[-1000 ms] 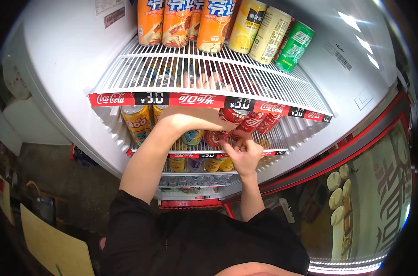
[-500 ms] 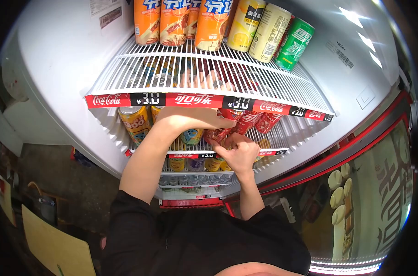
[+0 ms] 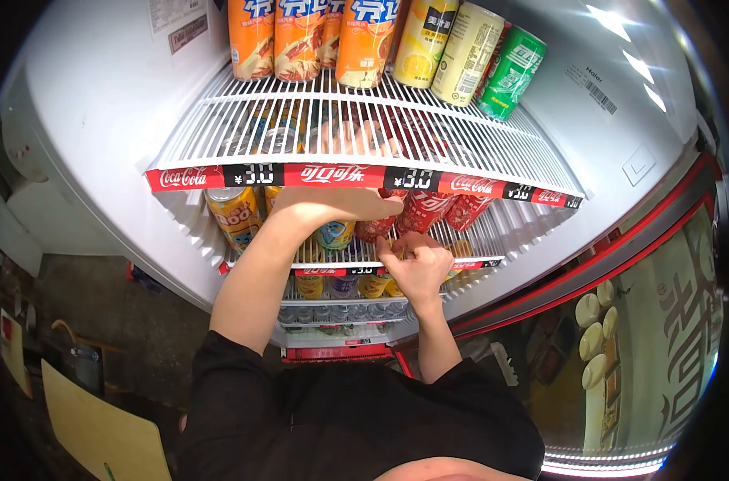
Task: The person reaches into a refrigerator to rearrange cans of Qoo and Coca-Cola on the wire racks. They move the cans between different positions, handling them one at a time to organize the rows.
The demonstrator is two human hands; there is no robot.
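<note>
Furthest to the outside of the left arm, a yellow can [image 3: 234, 215] stands on the lower shelf [image 3: 492, 232] of the open fridge, clear of both hands. The left forearm runs up past it and slips under the price rail [image 3: 332, 174], so the left hand [image 3: 356, 138] shows only as fingers seen through the wire shelf [image 3: 476, 136] above it. They look spread toward the back, but what they have hold of, if anything, cannot be told. Just below that wrist, on its inner side, leans the nearest red can [image 3: 374, 230], its long axis tilted with the top tucked under the rail. Two more red cans [image 3: 425, 212] tilt the same way beyond it. The right hand [image 3: 416, 268] sits directly beneath and in front of these, fingers curled, its fingertips up against the foot of the nearest red can. Whether it grips the can or only touches it is not clear. The can therefore lies up and slightly inward from the right hand, which is the nearer of the two to its base.
</note>
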